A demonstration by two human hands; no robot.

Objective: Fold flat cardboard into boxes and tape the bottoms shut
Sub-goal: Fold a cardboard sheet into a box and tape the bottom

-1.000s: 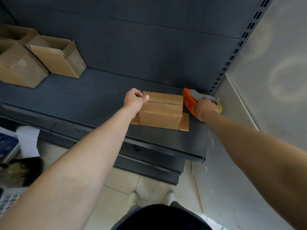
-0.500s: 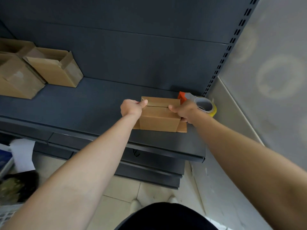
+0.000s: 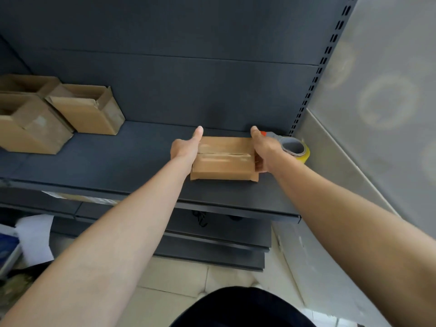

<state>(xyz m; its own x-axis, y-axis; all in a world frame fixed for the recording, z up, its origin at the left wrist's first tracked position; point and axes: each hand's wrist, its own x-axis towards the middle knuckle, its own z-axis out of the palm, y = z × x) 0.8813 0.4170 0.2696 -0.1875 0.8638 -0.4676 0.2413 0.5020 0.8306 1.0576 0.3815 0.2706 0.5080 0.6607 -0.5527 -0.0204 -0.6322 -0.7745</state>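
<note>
A small brown cardboard box stands on the dark shelf, with clear tape along the seam of its upper face and loose flaps splayed at its base. My left hand grips its left side, thumb stretched along the top edge. My right hand grips the right side, thumb on top and fingers curled round the near corner. The tape dispenser, orange with a yellow-edged roll, lies just behind my right hand in the shelf's back right corner.
Three folded boxes with open tops stand at the shelf's left end. A grey wall closes off the right. The shelf's front edge runs below the box, with lower shelves beneath. White paper lies at lower left.
My right hand let go of the tape dispenser and moved left onto the box's right side. My left hand shifted from the box's top corner to its left side, thumb now extended.
</note>
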